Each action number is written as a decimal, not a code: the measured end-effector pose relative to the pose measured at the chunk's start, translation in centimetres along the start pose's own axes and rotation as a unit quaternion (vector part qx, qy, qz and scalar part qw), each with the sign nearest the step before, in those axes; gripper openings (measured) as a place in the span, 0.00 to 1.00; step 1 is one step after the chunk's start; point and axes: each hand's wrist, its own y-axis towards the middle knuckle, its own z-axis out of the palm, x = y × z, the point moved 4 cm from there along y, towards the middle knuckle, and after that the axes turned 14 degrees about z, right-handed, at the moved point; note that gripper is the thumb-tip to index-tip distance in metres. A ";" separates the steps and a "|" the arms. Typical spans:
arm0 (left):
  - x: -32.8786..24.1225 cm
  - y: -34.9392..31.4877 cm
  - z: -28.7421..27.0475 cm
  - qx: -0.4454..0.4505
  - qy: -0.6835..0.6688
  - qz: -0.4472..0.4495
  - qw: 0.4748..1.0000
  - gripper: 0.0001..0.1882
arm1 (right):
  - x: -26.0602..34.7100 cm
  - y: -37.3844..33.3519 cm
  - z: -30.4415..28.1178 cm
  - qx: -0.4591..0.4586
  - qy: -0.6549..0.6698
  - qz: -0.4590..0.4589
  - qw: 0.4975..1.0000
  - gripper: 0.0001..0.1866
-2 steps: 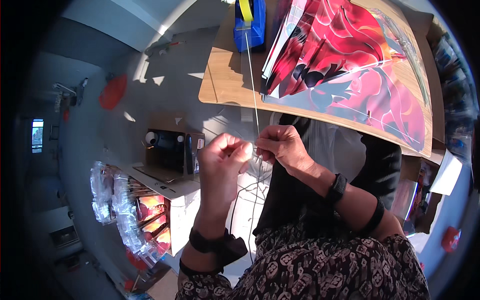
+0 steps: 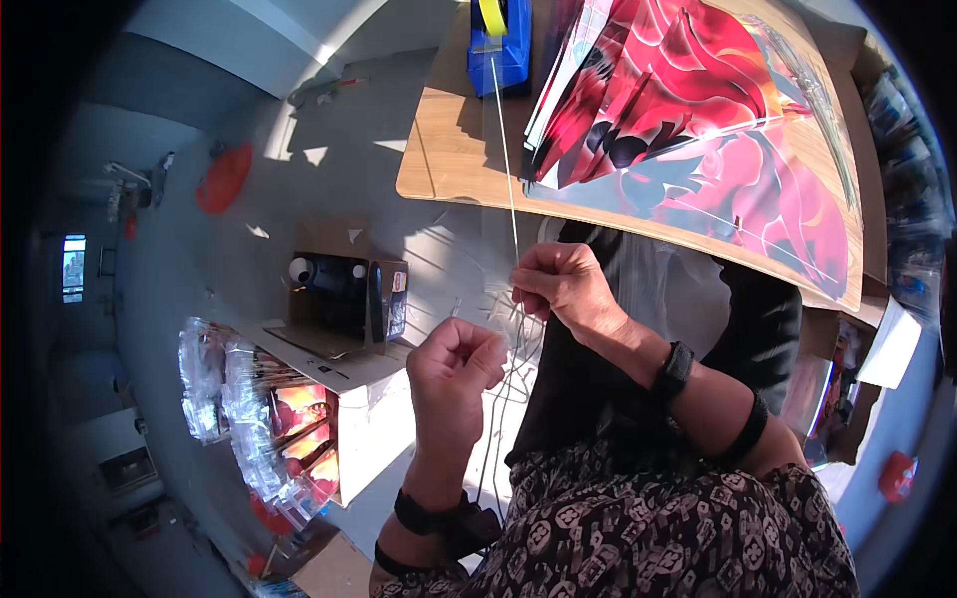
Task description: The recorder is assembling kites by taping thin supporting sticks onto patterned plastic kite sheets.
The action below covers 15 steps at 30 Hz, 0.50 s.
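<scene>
A blue tape dispenser (image 2: 499,68) with a yellow core stands at the table's left far corner. From it a thin pale string (image 2: 506,159) runs taut past the table edge to my right hand (image 2: 568,289), whose thumb and fingers pinch it. My left hand (image 2: 454,367) is lower and to the left, a small gap away, with its fingers curled and thumb pressed against them. What it holds, if anything, is too small to make out. Dark thin cords (image 2: 501,409) hang below between my forearms.
Red flower-printed sheets (image 2: 678,80) lie stacked on the wooden table (image 2: 439,159), some over its near edge. An open cardboard box (image 2: 387,299) holding something black stands at left, near a white carton (image 2: 374,419). Shiny packaged goods (image 2: 249,409) lie beside it.
My left hand has moved down, away from my right hand, widening the gap between them. My right hand has risen slightly and keeps its pinch.
</scene>
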 end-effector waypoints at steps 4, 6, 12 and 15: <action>0.9 -1.2 0.0 -0.039 -0.022 0.014 0.999 0.05 | 0.1 0.0 0.6 -0.008 -0.019 -0.011 1.000 0.06; 1.1 -0.4 0.7 0.000 -0.063 0.006 0.998 0.06 | 0.5 -0.1 0.7 -0.053 -0.161 -0.025 0.985 0.06; -0.6 -1.2 -0.6 0.008 -0.039 0.031 0.999 0.06 | 4.6 3.4 1.4 -0.162 -0.360 -0.199 0.897 0.11; -1.1 -0.9 -1.6 0.006 -0.038 0.045 0.998 0.04 | 5.9 7.4 0.9 -0.233 -0.483 -0.268 0.801 0.08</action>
